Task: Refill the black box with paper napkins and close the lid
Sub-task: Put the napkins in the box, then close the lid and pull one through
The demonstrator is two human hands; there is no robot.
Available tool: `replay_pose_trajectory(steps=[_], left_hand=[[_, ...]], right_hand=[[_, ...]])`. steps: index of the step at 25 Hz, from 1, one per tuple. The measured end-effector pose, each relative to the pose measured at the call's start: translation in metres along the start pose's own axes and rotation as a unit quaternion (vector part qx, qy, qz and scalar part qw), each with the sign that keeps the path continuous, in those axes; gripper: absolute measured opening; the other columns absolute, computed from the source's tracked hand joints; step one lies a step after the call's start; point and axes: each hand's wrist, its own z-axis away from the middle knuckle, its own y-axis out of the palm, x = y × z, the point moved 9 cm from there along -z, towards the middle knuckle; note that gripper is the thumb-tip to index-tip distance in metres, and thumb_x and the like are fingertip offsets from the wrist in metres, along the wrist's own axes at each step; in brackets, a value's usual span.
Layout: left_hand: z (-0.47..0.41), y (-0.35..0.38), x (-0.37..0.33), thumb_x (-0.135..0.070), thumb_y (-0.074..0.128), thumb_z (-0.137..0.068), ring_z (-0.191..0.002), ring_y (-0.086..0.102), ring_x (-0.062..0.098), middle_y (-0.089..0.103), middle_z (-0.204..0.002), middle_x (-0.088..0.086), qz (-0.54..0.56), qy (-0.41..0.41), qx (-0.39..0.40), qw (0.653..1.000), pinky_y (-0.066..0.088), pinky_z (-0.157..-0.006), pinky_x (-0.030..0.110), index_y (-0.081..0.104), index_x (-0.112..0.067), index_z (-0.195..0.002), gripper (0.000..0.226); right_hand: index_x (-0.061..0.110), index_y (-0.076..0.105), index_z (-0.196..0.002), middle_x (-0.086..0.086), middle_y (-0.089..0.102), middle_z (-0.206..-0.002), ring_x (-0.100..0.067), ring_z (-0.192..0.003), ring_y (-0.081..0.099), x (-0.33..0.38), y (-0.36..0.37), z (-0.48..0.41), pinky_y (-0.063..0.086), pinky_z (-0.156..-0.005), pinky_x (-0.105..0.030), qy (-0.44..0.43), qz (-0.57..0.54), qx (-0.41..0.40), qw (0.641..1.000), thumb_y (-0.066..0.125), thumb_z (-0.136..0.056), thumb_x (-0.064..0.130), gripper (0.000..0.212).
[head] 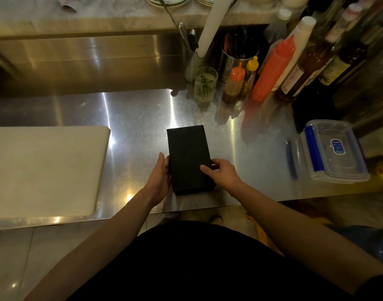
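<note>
A black box (187, 148) lies flat on the steel counter (132, 118) near its front edge, with its lid shut. My left hand (161, 178) presses against the box's left side, fingers along the edge. Over on the right side, my right hand (222, 171) grips the edge, with its thumb resting on the lid. No paper napkins are in sight.
A white cutting board (42, 168) lies to the left. A clear plastic container with blue clips (334, 151) sits at the right. Sauce bottles (273, 70), a glass with herbs (205, 83) and a steel utensil holder (238, 59) stand at the back right.
</note>
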Motion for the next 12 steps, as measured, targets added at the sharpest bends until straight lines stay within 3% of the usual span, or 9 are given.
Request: replay_pose_trajectory(steps=[4,7,12], left_hand=[[0.002,0.001,-0.004,-0.053,0.016,-0.102,-0.147,0.025,0.022,0.030,-0.158,0.002,-0.019,0.010,-0.013,1.000,0.026,-0.112,0.033,0.028,-0.020,-0.151,0.061],[-0.001,0.000,-0.014,-0.053,0.018,-0.102,-0.148,0.023,0.022,0.026,-0.160,0.002,-0.034,0.031,-0.029,0.999,0.021,-0.118,0.038,0.026,-0.019,-0.152,0.061],[0.000,0.000,-0.051,-0.049,0.021,-0.103,-0.143,0.033,0.027,0.034,-0.156,0.004,-0.020,0.090,-0.074,0.993,0.027,-0.116,0.041,0.035,-0.018,-0.147,0.056]], right_hand=[[0.014,0.054,-0.131,-0.007,0.062,-0.113,-0.023,-0.100,0.063,0.004,0.000,0.003,0.056,-0.091,-0.042,-0.005,0.000,-0.006,1.000,0.064,-0.092,0.035,0.046],[0.014,0.055,-0.130,-0.005,0.061,-0.115,-0.018,-0.098,0.060,0.010,-0.002,0.007,0.055,-0.088,-0.036,-0.015,-0.015,-0.024,0.999,0.064,-0.092,0.029,0.042],[0.014,0.059,-0.127,-0.002,0.066,-0.120,-0.016,-0.110,0.062,0.041,-0.026,0.007,0.052,-0.096,-0.033,-0.092,-0.057,-0.086,0.990,0.066,-0.090,0.012,0.038]])
